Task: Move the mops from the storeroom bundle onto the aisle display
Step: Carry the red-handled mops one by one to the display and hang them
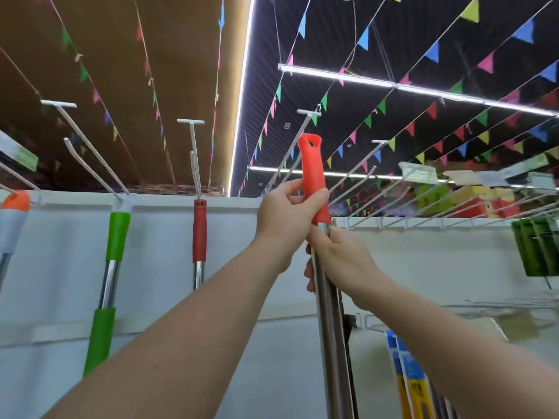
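Overhead, strings of coloured bunting (432, 51) and bright strip lights are running across a dark shop ceiling, and below them a pale display wall (157, 282) is carrying a row of white wire hooks. Three handles are already hanging there: an orange-capped one (15, 204) at the far left, a green-gripped one (116, 237), and a red-gripped one (199, 231) on its own hook (193, 152). Nearer the middle, the person is holding up another mop (328, 313) with its long axis close to vertical, its steel pole rising from the bottom edge to a red grip whose hanging hole (309, 142) is at the very top. The left hand (284, 219) is wrapping its fingers and thumb round the lower part of the red grip, while the right hand (338, 255) is clasping the steel pole just below, fingers curled round it. Both hands are sitting under the hole, so the steering is coming from below. The empty hook (295, 152) is slanting up just behind and to the left of the grip's top, its tip looking slightly higher than the hole, though how far apart they are in depth I cannot tell. By my reading, the coming move is depending on lifting the pole along its own axis and easing the hole sideways onto that tip; the left hand, being closer to the hole, is better placed to guide it.
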Available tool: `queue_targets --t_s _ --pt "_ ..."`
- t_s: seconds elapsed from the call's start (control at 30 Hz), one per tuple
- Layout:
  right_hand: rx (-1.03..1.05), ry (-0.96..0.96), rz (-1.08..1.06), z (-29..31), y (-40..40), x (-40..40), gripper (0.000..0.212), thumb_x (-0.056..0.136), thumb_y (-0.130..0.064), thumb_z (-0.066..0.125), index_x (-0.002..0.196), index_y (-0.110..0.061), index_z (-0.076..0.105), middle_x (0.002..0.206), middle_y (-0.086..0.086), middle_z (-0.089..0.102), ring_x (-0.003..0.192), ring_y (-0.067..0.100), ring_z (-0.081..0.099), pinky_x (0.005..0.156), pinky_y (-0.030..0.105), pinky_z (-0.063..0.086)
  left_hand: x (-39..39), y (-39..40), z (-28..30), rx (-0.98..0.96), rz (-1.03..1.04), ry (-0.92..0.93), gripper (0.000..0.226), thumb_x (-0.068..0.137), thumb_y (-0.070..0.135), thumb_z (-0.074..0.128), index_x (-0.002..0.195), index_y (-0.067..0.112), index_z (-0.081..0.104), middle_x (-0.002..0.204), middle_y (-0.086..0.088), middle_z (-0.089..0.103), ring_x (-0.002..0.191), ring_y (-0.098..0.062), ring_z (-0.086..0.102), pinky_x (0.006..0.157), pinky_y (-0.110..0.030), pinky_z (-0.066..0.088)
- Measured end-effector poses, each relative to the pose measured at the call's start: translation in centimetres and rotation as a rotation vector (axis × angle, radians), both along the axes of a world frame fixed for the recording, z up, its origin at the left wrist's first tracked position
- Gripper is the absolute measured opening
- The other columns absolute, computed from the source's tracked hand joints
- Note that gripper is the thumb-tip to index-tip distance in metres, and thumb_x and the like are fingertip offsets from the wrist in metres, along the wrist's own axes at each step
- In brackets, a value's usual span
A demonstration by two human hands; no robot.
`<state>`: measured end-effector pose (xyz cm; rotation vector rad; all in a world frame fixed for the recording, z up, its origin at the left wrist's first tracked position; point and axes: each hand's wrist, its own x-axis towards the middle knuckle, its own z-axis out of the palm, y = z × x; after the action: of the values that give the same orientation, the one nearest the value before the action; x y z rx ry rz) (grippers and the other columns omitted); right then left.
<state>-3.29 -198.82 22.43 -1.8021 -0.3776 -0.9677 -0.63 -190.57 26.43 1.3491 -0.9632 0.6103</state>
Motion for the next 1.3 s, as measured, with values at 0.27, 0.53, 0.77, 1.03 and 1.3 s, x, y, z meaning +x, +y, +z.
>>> queue_targets --t_s 0.27,0.53,0.77,1.03,1.3 --pt "0.011 0.037 0.108 1.2 -1.5 2.4 0.038 0.094 -0.035 0.043 0.069 -0.006 0.047 0.066 0.016 0.053 0.039 0.018 0.053 0.036 0.018 0.042 1.4 -1.8 1.1 -0.017 0.156 -0.008 0.032 0.084 0.027 0.065 0.115 0.020 0.061 0.077 0.006 0.062 0.083 -0.018 0.063 0.077 -0.027 0.050" --pt "0.004 0.009 0.178 1.9 -1.3 3.4 0.038 0.092 -0.036 0.044 0.066 -0.008 0.047 0.074 0.019 0.052 0.042 0.016 0.054 0.036 0.019 0.042 2.2 -2.0 1.7 -0.075 0.255 -0.035 0.040 0.086 0.028 0.062 0.123 0.014 0.059 0.095 0.000 0.064 0.095 -0.019 0.062 0.082 -0.027 0.050" --pt "-0.021 0.048 0.066 1.0 -1.4 5.7 0.037 0.092 -0.037 0.041 0.068 -0.010 0.048 0.063 0.013 0.058 0.044 0.025 0.057 0.043 0.022 0.044 4.2 -2.2 1.0 -0.006 0.275 0.025 0.042 0.091 0.029 0.055 0.129 0.012 0.054 0.107 -0.005 0.063 0.098 -0.022 0.061 0.081 -0.026 0.050" --pt "-0.091 0.196 0.094 1.2 -2.1 8.3 0.035 0.093 -0.041 0.041 0.074 -0.012 0.047 0.073 0.012 0.057 0.049 0.020 0.057 0.045 0.021 0.046 7.4 -2.4 0.7 0.020 0.305 0.073 0.041 0.092 0.029 0.053 0.130 0.013 0.053 0.116 -0.006 0.062 0.104 -0.022 0.059 0.085 -0.028 0.046" --pt "-0.346 0.310 -0.072 0.9 -3.9 11.3 0.014 0.087 -0.023 0.054 0.084 -0.009 0.055 0.075 0.005 0.054 0.065 0.018 0.055 0.066 0.029 0.055 11.6 -3.1 0.5 0.040 0.321 0.082 0.045 0.092 0.029 0.052 0.134 0.012 0.048 0.118 -0.009 0.062 0.107 -0.029 0.060 0.094 -0.039 0.050"
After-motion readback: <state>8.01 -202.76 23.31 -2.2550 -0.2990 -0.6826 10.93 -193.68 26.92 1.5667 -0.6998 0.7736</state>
